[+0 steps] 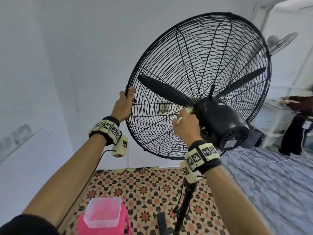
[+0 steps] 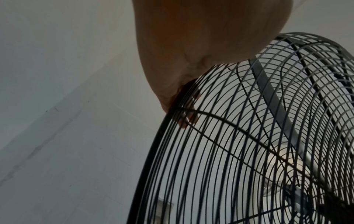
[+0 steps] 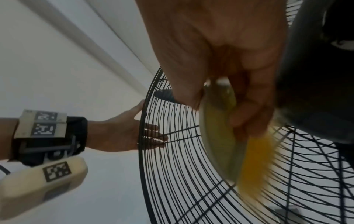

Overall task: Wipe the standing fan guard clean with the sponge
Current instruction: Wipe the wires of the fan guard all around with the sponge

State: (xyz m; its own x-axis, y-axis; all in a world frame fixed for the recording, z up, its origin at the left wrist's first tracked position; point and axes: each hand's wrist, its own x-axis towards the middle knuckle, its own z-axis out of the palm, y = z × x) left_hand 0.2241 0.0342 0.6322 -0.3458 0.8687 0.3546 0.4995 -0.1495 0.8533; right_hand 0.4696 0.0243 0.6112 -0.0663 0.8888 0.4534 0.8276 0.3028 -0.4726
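The big black standing fan [image 1: 211, 92] is tipped back, its wire guard [image 1: 169, 53] facing the white wall and its motor housing [image 1: 221, 121] turned towards the person. The two hands are well apart. The left hand [image 1: 124, 106] grips the guard's outer rim on the left side, thumb on the ring and fingers [image 3: 155, 136] poking through the wires. The right hand [image 1: 185, 126] is clamped on the sponge [image 3: 220, 136], a yellow pad with a greenish face, and holds it against the rear wires just beside the motor housing, near the hub. Below, a pink stool [image 1: 105, 221] with a clear plastic tub [image 1: 102, 212] on it stands on the patterned floor [image 1: 152, 187]. Another person [image 1: 294, 126] stands off to the right by a white rack [image 1: 274, 122]
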